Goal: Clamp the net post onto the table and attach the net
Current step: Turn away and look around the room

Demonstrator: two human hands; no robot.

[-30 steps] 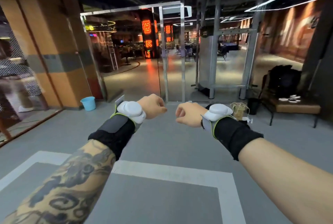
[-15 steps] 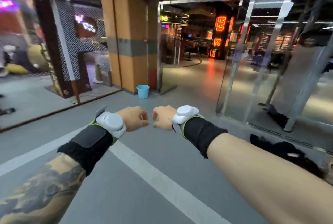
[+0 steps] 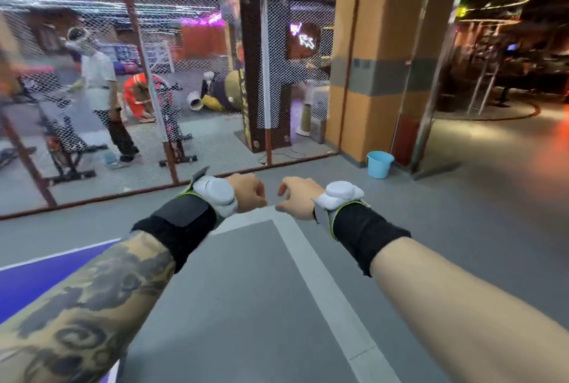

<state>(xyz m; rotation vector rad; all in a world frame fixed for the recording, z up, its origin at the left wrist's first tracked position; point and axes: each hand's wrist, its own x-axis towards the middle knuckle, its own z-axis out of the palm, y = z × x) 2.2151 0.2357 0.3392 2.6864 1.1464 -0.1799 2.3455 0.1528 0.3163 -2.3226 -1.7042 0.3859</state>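
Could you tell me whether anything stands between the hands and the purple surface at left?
Nothing visible does. Left hand and right hand hold nothing; the purple surface lies beside the left forearm. No net post shows.

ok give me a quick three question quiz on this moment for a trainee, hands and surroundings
1. True or false: the left hand and the right hand each hold something.
2. Pick one: the blue bucket stands
A) on the floor beside the orange pillar
B) on top of a table
C) behind the wire mesh
3. Fill in: the fingers of both hands are ____, not straight.

Key: 1 false, both hold nothing. 2 A. 3 curled.
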